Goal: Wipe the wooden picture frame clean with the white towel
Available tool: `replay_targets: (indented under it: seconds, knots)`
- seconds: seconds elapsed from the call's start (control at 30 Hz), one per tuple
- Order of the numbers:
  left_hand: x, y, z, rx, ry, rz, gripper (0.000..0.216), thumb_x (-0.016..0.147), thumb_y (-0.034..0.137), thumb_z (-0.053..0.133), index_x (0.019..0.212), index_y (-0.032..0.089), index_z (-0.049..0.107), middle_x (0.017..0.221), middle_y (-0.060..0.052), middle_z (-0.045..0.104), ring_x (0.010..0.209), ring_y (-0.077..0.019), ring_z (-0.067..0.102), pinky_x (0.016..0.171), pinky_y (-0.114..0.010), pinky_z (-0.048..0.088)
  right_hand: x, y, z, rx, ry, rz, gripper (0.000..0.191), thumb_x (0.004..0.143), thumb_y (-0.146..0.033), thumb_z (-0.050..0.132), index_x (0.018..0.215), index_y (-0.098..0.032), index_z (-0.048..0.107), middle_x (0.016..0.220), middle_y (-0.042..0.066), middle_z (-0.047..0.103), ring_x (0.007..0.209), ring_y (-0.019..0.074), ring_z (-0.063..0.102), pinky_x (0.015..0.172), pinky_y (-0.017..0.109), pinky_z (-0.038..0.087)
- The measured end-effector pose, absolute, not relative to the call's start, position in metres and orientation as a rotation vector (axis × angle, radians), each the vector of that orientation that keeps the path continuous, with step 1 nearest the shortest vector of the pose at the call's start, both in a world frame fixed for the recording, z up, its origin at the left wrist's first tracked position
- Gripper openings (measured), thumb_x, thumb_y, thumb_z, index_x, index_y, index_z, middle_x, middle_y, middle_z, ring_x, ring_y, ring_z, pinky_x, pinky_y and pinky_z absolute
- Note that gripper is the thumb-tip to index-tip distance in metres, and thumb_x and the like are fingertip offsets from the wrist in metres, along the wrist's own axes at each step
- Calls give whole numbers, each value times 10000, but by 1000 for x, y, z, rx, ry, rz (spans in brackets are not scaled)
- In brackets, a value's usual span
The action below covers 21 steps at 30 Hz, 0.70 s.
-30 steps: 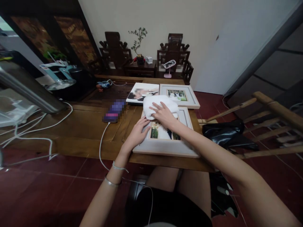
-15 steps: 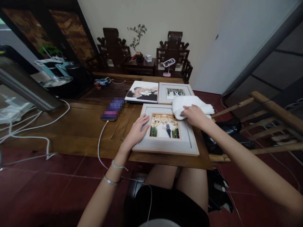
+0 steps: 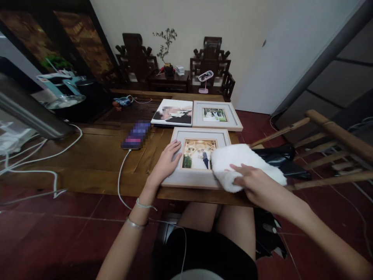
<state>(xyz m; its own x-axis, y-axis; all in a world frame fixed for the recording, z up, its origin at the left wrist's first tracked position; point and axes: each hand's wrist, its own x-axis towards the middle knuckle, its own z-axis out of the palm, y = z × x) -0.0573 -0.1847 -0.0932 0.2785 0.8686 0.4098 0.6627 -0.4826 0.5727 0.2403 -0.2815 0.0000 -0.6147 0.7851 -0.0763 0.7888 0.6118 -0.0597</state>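
A framed photo (image 3: 199,154) in a pale wooden frame lies flat near the table's front edge. My left hand (image 3: 166,161) rests on its left border, fingers stretched out. On the lower right part of the frame sits a white cloth (image 3: 239,159), fluffy like a towel. My right hand (image 3: 252,181) presses on this cloth and grips it, one finger pointing forward along it; the cloth hides the frame's right side. Behind lie a second framed photo (image 3: 217,114) and a white-edged photo panel (image 3: 172,112), side by side.
A phone (image 3: 135,135) on a white charging cable lies left of the frame on the wooden table (image 3: 96,155). More white cables, a dark cylinder (image 3: 35,109) and a pan with a glass lid (image 3: 65,102) stand further left. A bamboo chair (image 3: 339,136) is at the right.
My right hand has drawn the white cloth from the frame's upper right corner toward me, down to its lower right. My left hand stays on the left border.
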Motion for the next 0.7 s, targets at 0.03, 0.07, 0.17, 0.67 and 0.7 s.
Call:
replay_targets:
  seconds: [0.03,0.07,0.17,0.67,0.7]
  knots:
    - [-57,-184,-93,2267,1406,1012,424,907,310,455,1248,94,585,1335,-157,555,1321,-264,426,1111,-464,335,239,-288,3,1345,2795,-189,469,617,27,417,919,-174,713,1281,158,591,1257,259,490,1059,430,368]
    - [-57,-184,-94,2272,1409,1011,425,907,310,454,1249,92,583,1335,-161,554,1320,-266,428,1109,-467,337,236,-293,5,1336,2804,-230,471,620,30,410,910,-185,713,1257,143,610,1257,250,491,1060,424,371]
    - [-57,-182,-94,2295,1409,1001,425,907,308,457,1245,83,582,1327,-167,559,1317,-270,431,1107,-472,339,227,-297,4,1345,2808,-246,470,626,28,408,916,-185,711,1226,148,627,1240,251,509,1063,435,371]
    - [-58,-180,-93,2307,1411,1002,399,903,316,473,1231,125,596,1335,-143,559,1308,-259,445,1101,-482,344,222,-194,-31,1532,2836,197,507,676,13,426,1121,-93,645,1380,184,496,1341,313,360,1091,516,263]
    - [-58,-180,-93,2302,1413,999,402,903,314,472,1237,126,591,1337,-142,557,1310,-258,443,1102,-481,344,221,-197,-30,1496,2825,206,488,674,9,431,1097,-92,652,1365,186,510,1328,313,380,1091,515,259]
